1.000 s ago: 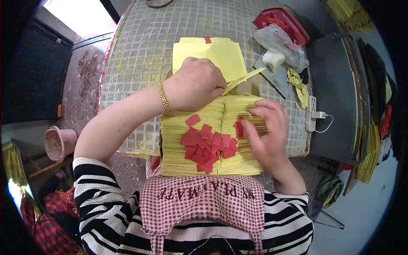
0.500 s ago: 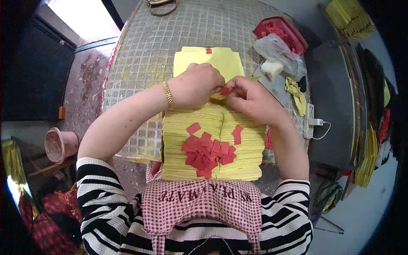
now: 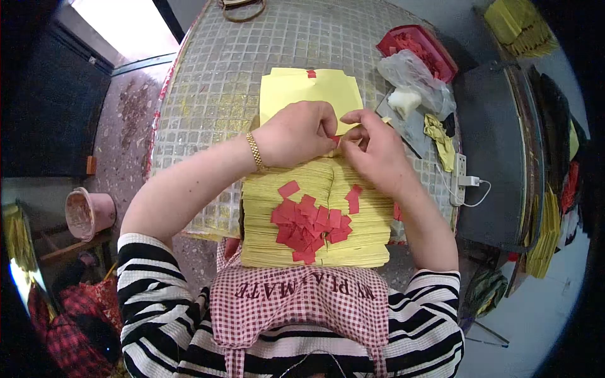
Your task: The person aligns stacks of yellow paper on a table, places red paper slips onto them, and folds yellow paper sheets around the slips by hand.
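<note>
Both hands, left hand (image 3: 296, 134) and right hand (image 3: 373, 151), now pinch one red paper square (image 3: 333, 137) together.

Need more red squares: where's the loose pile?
In the head view, the red squares lie atop the yellow paper stack, just below both hands, near the person's apron.

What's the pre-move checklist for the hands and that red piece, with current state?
1. Red piece pinched between both hands: ok, though mostly hidden by fingers.
2. Left hand and right hand meet above the yellow stack: ok.
3. Loose red squares lie heaped on the stack, ready to pick: ok.
4. Finished sheet with red tab lies flat on the table: ok.
5. Which sheet the piece goes onto: cannot tell, hands cover it.
</note>
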A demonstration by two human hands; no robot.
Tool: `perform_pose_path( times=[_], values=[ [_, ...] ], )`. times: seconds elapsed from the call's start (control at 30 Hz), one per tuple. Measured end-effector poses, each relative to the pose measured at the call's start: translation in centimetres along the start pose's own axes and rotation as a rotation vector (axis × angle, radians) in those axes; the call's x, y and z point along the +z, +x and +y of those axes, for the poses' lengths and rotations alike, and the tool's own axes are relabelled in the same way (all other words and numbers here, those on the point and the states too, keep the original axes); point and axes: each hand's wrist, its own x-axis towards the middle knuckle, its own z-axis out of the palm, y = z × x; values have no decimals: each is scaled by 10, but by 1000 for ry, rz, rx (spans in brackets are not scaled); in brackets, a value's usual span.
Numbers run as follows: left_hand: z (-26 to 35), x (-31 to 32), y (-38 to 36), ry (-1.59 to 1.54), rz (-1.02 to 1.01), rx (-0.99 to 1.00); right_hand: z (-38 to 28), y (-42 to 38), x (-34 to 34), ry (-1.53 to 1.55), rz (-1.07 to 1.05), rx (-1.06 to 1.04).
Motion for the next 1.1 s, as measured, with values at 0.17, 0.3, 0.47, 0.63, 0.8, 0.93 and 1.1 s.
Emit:
perform_pose_path(
  times=[0.17, 0.3, 0.47, 0.63, 0.8, 0.93, 1.1],
  values=[
    [-6, 2, 1, -3, 39, 49, -6, -1, -3, 21, -16, 93],
    [12, -10, -4, 90, -91, -24, -5, -2, -2, 102, -10, 108],
    [5, -6, 1, 258, -154, 27, -4, -8, 0, 130, 52, -37],
    [6, -17, 13, 339, -107, 88, -3, -6, -6, -154, 166, -482],
    [-2, -20, 21, 567, 61, 213, -5, -15, -9, -637, -156, -531],
    [-10, -15, 21, 640, 371, 540, -12, -1, -15, -641, -325, -285],
    [-8, -11, 4, 533, 511, 736, -13, 7, -9, -405, -248, -46]
  ],
)
